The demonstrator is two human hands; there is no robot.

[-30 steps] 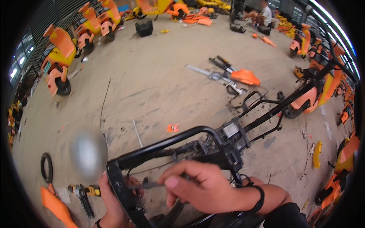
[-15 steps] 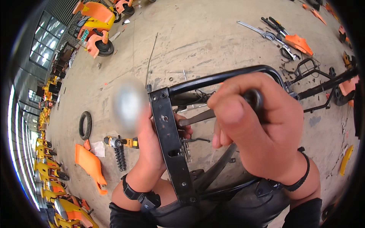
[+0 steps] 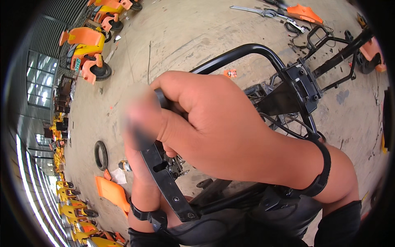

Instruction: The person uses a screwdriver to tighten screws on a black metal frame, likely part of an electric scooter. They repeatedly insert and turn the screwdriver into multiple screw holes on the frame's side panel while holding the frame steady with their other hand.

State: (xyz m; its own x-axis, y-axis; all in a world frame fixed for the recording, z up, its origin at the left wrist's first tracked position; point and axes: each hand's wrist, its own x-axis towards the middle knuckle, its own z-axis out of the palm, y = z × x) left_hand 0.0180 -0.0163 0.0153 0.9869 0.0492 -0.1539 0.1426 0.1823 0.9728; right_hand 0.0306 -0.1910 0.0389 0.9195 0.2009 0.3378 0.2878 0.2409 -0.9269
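A black metal scooter frame (image 3: 168, 187), with a flat slotted end plate and a bent tube (image 3: 230, 57), lies across my lap. My left hand (image 3: 142, 166) is at the left edge of the plate; its fingers are mostly hidden behind my right hand and a blurred patch. My right hand (image 3: 218, 123) is closed in a fist over the plate's upper part. Out of the fist shows the dark rounded end of a hand tool (image 3: 161, 97). The rest of that tool is covered or smeared, so its kind does not show.
On the concrete floor, a tyre (image 3: 101, 155) and an orange panel (image 3: 112, 193) lie left. Another black frame (image 3: 329, 43) and an orange part (image 3: 304, 13) lie at the far right. Yellow-orange scooters (image 3: 88, 45) stand along the left.
My right hand has moved left with the tool, from right of the plate to over its upper part. It now covers most of my left hand. The view has shifted somewhat.
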